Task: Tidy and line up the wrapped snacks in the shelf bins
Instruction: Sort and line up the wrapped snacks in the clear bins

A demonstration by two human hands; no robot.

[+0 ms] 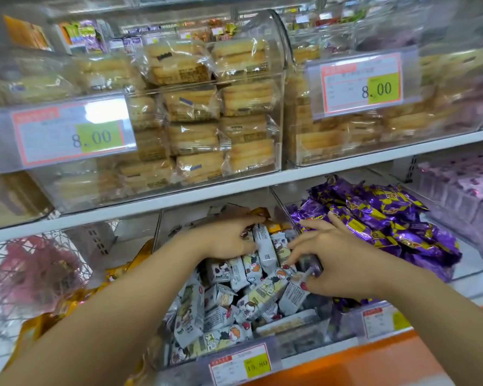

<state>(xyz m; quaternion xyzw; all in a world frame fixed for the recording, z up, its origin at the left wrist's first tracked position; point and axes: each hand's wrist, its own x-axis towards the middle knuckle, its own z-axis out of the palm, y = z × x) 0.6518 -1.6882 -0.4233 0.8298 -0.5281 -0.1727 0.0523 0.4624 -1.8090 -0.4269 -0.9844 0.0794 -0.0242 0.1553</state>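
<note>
1. Wrapped snacks (251, 299) lie jumbled in the clear bin (299, 334) at 6 o'clock.
2. Left hand (226, 240) grips an upright packet (266, 246); right hand (335, 263), at its 3 o'clock, pinches a neighbouring packet (280, 248).
3. Probably light, crinkly and slippery: hold packets by their sides.

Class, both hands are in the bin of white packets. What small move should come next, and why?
Probably lay the tall packet, between the left hand and right hand, flat in line; the other packets lie jumbled.
</note>
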